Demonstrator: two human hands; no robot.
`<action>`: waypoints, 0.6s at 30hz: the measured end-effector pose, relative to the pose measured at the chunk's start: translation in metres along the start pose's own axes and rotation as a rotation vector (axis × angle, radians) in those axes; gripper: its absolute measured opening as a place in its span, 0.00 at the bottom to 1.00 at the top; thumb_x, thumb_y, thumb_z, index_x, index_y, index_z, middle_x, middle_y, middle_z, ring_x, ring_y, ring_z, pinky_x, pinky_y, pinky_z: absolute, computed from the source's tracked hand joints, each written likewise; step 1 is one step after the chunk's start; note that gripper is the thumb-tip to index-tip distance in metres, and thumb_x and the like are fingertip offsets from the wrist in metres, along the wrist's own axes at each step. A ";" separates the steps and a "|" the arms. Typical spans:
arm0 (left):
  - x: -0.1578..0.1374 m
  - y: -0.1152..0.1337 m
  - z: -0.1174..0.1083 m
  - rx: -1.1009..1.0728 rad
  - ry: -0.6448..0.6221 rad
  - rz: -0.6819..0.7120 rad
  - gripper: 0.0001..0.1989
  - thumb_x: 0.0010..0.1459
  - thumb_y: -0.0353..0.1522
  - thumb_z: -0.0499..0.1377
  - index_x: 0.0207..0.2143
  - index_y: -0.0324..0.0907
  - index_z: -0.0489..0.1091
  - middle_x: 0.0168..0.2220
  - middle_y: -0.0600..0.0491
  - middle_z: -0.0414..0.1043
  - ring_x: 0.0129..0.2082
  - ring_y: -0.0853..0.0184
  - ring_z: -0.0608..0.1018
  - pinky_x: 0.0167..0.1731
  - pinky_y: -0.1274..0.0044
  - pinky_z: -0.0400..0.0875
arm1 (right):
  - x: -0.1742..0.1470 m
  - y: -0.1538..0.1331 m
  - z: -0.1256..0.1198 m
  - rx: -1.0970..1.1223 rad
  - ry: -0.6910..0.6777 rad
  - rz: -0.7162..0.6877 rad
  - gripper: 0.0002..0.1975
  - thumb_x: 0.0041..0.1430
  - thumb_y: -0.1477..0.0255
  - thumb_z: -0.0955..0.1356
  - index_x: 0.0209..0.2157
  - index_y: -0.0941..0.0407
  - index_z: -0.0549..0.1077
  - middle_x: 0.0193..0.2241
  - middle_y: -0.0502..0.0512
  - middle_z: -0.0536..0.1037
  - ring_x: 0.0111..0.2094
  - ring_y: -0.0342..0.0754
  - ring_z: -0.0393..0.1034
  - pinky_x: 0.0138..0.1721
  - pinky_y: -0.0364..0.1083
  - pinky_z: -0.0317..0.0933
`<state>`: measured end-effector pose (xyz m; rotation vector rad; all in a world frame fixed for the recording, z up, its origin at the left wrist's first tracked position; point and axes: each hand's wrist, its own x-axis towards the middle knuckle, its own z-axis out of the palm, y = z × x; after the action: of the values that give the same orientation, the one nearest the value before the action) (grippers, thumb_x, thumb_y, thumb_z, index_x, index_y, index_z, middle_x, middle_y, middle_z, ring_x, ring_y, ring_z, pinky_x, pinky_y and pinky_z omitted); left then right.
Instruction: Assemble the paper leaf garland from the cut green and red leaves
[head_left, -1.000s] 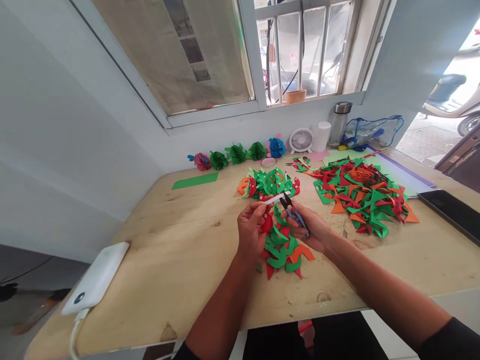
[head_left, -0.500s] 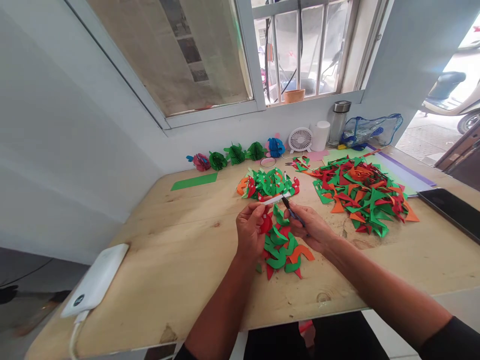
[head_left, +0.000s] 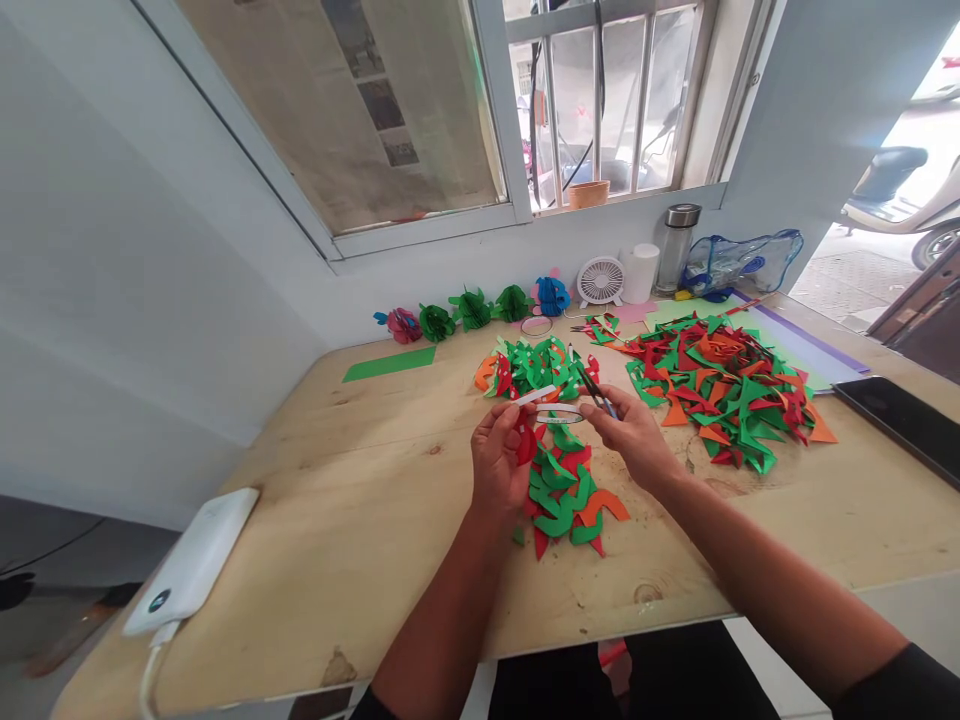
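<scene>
My left hand (head_left: 496, 455) is closed on a red paper piece (head_left: 526, 445), its fingertips also pinching the end of a narrow white strip (head_left: 537, 396). My right hand (head_left: 621, 430) is closed round dark-bladed scissors (head_left: 590, 382), blades pointing up and away. A thin white band with small print (head_left: 559, 408) curves in a loop between both hands' fingertips. Below them lies a small heap of green, red and orange cut paper pieces (head_left: 559, 500). Just beyond, another pile of green and red pieces (head_left: 534, 365) bears small white patches.
A large heap of paper scraps (head_left: 727, 385) covers the right side, near a black phone (head_left: 904, 425). Along the wall stand folded paper figures (head_left: 472, 308), a small white fan (head_left: 601, 281) and a glass bottle (head_left: 677, 250). A white power bank (head_left: 193, 560) lies at left.
My right hand has shifted slightly right and the scissors have swung to point more upward, away from the strip. The looped white band now shows clearly between the hands.
</scene>
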<state>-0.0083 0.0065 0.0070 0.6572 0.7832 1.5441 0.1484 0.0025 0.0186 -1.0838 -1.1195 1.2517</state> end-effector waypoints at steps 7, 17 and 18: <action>-0.001 0.001 0.002 -0.033 -0.034 -0.005 0.09 0.45 0.36 0.65 0.28 0.40 0.73 0.32 0.50 0.78 0.39 0.60 0.79 0.40 0.69 0.73 | 0.002 0.003 -0.003 -0.231 -0.021 -0.069 0.15 0.47 0.58 0.69 0.28 0.56 0.72 0.16 0.45 0.61 0.19 0.40 0.52 0.21 0.41 0.46; 0.001 -0.002 0.000 -0.083 -0.051 -0.126 0.09 0.43 0.33 0.67 0.28 0.39 0.72 0.30 0.51 0.78 0.30 0.66 0.78 0.30 0.75 0.71 | 0.028 0.015 -0.044 -0.867 0.311 -0.159 0.10 0.51 0.62 0.66 0.30 0.54 0.74 0.22 0.52 0.73 0.24 0.45 0.63 0.26 0.43 0.50; 0.000 -0.002 0.000 -0.090 -0.052 -0.138 0.09 0.43 0.33 0.67 0.28 0.39 0.72 0.29 0.51 0.77 0.29 0.67 0.78 0.29 0.76 0.71 | 0.031 0.018 -0.047 -0.931 0.312 -0.138 0.10 0.51 0.63 0.66 0.29 0.54 0.74 0.22 0.52 0.73 0.24 0.46 0.63 0.25 0.43 0.49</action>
<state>-0.0071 0.0067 0.0058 0.5632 0.7013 1.4228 0.1924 0.0337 -0.0050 -1.7654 -1.5307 0.3804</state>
